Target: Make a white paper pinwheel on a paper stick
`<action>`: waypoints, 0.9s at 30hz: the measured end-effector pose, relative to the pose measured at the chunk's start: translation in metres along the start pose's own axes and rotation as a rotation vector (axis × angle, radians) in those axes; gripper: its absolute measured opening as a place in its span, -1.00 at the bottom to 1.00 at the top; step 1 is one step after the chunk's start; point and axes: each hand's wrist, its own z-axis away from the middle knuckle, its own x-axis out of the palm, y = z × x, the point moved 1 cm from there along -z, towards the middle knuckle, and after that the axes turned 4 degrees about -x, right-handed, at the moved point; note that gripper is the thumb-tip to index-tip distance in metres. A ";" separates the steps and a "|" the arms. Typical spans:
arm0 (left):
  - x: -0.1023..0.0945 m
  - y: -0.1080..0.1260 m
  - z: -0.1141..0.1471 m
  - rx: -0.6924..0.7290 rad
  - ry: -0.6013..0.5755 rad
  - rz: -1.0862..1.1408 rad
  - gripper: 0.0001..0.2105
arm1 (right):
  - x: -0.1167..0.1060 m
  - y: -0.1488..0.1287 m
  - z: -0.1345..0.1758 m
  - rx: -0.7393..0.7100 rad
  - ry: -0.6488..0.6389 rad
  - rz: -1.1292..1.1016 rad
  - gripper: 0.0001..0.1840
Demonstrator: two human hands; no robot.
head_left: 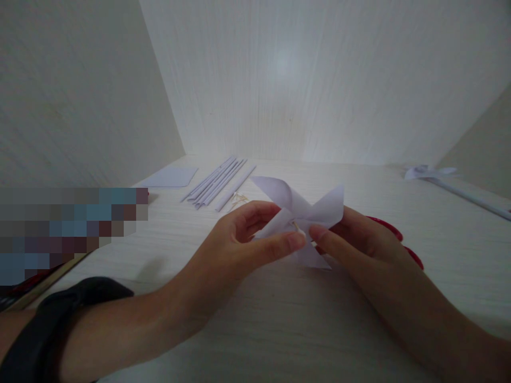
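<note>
Between my two hands, above the table, is a white paper pinwheel [325, 207] with curled blades. My left hand [247, 239] grips its left side, the thumb lying near the centre. A small cotton swab [296, 227] with a white tip sticks out at the pinwheel's middle, beside that thumb. With thumb in front and fingers behind, my right hand [355, 239] pinches the right side of the paper. The fingers behind the blades are mostly hidden. A dark band [64, 314] is on my left wrist.
Rolled white paper sticks [219, 183] lie at the back left, beside a stack of white paper [171, 177]. Several short cotton swabs [239, 199] are scattered near them. Red-handled scissors [413, 258] sit partly behind my right hand. A finished pinwheel on a stick [467, 198] lies at the right.
</note>
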 end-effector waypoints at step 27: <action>-0.001 -0.002 0.001 0.003 -0.024 0.065 -0.85 | 0.002 0.008 -0.001 -0.013 -0.066 -0.065 -0.66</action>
